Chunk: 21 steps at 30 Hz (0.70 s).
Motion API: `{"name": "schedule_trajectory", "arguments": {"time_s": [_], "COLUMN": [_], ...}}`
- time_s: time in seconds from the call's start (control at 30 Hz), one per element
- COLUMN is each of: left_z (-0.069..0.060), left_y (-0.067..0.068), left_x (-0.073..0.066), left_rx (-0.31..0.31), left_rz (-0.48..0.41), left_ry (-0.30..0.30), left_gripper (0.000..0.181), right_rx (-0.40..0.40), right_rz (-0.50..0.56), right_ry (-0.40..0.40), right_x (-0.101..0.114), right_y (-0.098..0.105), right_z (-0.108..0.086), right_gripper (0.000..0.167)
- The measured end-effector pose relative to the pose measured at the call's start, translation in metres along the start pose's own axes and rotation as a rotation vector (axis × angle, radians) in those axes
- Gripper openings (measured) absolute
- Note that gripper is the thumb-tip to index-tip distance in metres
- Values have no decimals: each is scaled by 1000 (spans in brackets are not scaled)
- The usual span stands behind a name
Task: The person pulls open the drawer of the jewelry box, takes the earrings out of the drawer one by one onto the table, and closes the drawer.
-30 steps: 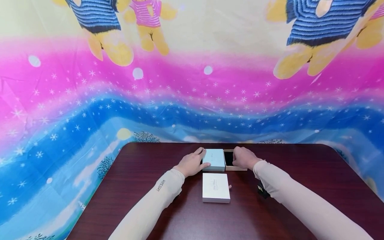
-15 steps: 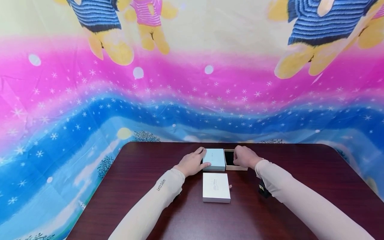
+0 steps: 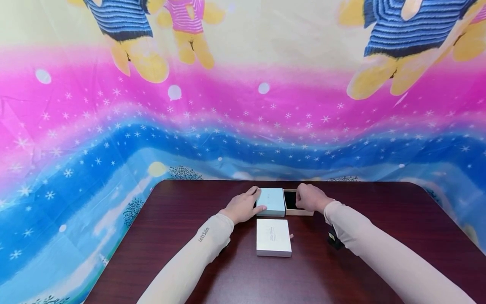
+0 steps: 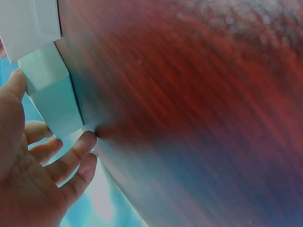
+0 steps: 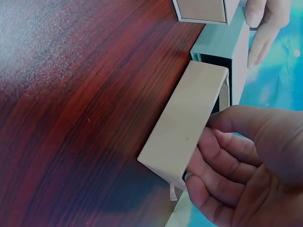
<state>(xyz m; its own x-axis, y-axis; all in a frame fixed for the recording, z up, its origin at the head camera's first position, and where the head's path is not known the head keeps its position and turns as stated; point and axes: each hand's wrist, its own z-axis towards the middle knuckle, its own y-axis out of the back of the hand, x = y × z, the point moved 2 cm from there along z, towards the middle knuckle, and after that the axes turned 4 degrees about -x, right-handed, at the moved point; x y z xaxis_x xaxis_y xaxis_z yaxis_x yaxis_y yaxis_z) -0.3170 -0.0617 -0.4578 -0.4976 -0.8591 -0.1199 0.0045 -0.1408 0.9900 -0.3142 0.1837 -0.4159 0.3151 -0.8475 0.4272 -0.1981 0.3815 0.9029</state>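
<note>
A pale blue-green box sleeve lies near the table's far edge. Its cardboard tray with a black inside is drawn out to the right. My left hand holds the sleeve's left end, thumb at the near side and fingers around the end, as the left wrist view shows. My right hand reaches down into the tray with bent fingers. In the right wrist view the tray's beige wall hides the fingertips, so what they touch or hold cannot be seen. A short ribbon hangs at the tray's end.
A white box with faint lettering lies in front of the sleeve, a small ribbon tab at its right. Beneath is a dark red-brown wooden table. A patterned cloth hangs behind the far edge.
My right hand has lifted very slightly at the tray, and the tray sits a touch further right than a second ago. My left hand and the white box stay in place.
</note>
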Motion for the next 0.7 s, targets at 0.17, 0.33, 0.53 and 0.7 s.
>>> {"name": "schedule_trajectory", "arguments": {"time_s": [0.17, 0.33, 0.53, 0.7], "left_z": [-1, -1, -1, -1], "left_y": [1, 1, 1, 1], "left_x": [-1, 0, -1, 0], "left_rx": [3, -1, 6, 8], "left_rz": [-5, -5, -12, -11], "left_ry": [1, -3, 1, 1], "left_gripper": [75, 75, 75, 75], "right_rx": [-4, 8, -10, -29], "right_rz": [-15, -18, -4, -16], "right_ry": [-4, -2, 0, 4], "right_x": [-3, -5, -2, -2], "right_y": [1, 3, 8, 10], "right_z": [1, 2, -1, -2], "right_gripper": [49, 48, 47, 46]}}
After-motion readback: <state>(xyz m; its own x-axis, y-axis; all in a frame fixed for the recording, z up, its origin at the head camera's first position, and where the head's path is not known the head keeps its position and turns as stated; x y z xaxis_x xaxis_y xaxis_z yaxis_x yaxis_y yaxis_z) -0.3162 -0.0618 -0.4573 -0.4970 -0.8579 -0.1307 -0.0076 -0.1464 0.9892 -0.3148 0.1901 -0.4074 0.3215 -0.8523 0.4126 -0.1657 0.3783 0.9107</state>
